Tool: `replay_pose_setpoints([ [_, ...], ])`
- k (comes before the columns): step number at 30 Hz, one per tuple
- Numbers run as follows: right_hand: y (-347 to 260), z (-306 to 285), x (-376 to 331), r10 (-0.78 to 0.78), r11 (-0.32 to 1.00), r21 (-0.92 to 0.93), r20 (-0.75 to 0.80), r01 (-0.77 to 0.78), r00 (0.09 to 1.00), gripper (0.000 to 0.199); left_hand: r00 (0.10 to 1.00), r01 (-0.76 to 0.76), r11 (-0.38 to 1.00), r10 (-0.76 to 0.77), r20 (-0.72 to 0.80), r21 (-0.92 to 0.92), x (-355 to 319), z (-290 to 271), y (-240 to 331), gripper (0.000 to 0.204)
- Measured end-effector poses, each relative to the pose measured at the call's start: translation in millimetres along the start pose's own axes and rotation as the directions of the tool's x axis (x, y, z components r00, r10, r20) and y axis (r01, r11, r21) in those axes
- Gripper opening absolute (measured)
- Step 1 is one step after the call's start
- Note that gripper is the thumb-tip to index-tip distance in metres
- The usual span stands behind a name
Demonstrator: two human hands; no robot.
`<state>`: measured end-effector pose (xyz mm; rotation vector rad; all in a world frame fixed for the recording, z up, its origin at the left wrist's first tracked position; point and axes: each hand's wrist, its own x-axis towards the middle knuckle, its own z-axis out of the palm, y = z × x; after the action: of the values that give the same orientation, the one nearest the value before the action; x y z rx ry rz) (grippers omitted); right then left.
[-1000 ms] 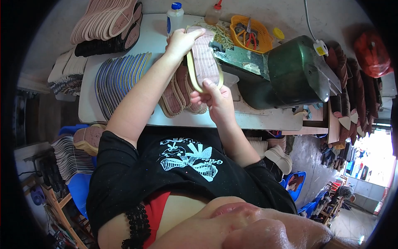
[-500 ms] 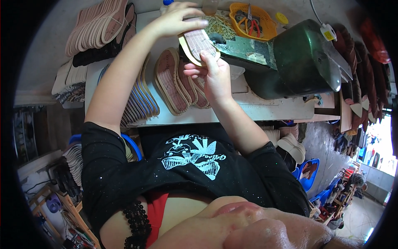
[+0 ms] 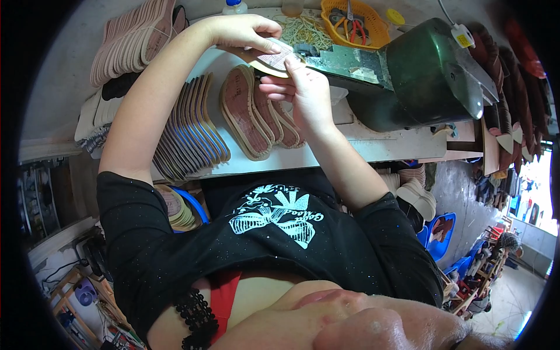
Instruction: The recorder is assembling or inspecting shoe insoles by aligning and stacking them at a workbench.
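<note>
Both my hands grip a shoe insole with a pinkish patterned face and a pale yellow rim, at the left end of a green machine. My left hand is closed over its far left part, the thumb lying on the face. My right hand pinches its near right edge, thumb on top, the other fingers curled below. The insole's right end is beside the machine's dark tip; whether they touch, I cannot tell. Just nearer on the table, several similar pink insoles with stitched-looking rims lie overlapping.
A fanned row of blue-edged soles lies left of the pink ones. Tied stacks of pale insoles stand at the far left. Behind the machine are a heap of yellowish cord, a yellow basket with pliers, and a bottle.
My left hand has come nearer and slightly left, covering more of the insole's left side. The insole has turned and tilted, showing less of its face. My right hand still pinches it.
</note>
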<state>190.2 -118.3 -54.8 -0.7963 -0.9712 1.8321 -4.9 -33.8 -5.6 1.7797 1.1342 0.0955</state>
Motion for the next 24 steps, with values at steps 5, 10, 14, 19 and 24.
replay_pose_setpoints([
  [5, -3, -4, 1, -0.001, 1.000, -0.012, 0.008, 0.002, 1.000, 0.044, 1.000, 0.003, 1.000, -0.003, -0.026, 0.016, -7, 7, 4, 0.030],
  [10, -3, -4, 2, -0.005, 1.000, -0.002, 0.031, 0.005, 1.000, 0.042, 0.990, 0.043, 0.999, -0.046, -0.136, -0.026, -9, 16, -6, 0.036],
  [14, -4, -3, 1, -0.016, 1.000, -0.007, 0.031, 0.016, 0.999, 0.041, 0.977, 0.097, 0.994, -0.106, -0.183, -0.054, -19, 25, 9, 0.040],
  [19, -4, -7, 1, 0.008, 0.999, -0.042, 0.033, -0.006, 0.999, 0.034, 0.941, 0.232, 0.972, -0.236, -0.243, -0.045, -25, 29, 15, 0.042],
  [24, -5, -16, 0, -0.003, 0.999, -0.034, 0.019, 0.004, 1.000, 0.027, 0.889, 0.331, 0.923, -0.375, -0.264, -0.197, -29, 42, 34, 0.046],
])
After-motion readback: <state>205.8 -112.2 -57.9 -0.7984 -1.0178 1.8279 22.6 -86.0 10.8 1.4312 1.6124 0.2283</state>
